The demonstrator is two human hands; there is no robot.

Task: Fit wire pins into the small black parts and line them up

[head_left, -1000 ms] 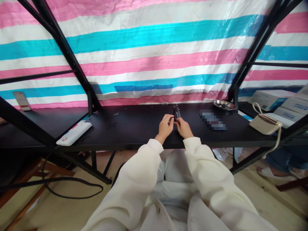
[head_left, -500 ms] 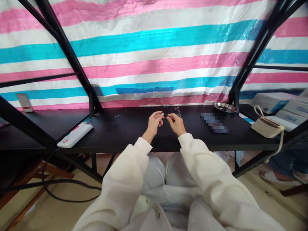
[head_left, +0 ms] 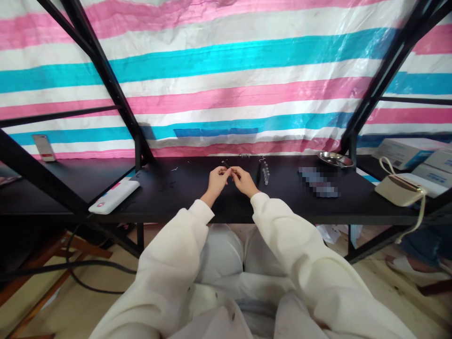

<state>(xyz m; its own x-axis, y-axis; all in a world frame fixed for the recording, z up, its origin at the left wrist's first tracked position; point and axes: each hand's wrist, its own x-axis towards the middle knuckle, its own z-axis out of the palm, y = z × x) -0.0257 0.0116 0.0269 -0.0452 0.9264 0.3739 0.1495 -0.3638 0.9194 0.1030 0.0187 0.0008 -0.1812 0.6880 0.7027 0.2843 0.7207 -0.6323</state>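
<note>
Over the black table (head_left: 183, 202), my left hand (head_left: 218, 181) and my right hand (head_left: 243, 180) meet with fingertips together. A small dark piece (head_left: 225, 164) sticks up between them, pinched by both hands; its exact shape is too small to tell. Just right of my right hand lie a dark slim tool (head_left: 259, 173) and a row of small greyish pieces (head_left: 266, 173). Farther back, near the striped sheet, rests a row of small metallic pieces (head_left: 244, 155).
On the left are a white device (head_left: 115, 196) and a phone (head_left: 44, 148). To the right sit a blurred-out item (head_left: 318, 182), a metal dish (head_left: 335, 159), a beige pouch (head_left: 400, 189) and white boxes (head_left: 399, 151). Black frame posts rise on both sides.
Both hands have moved slightly left, still together. The dark piece now points up and left, and the slim tool and the row of greyish pieces show more fully.
</note>
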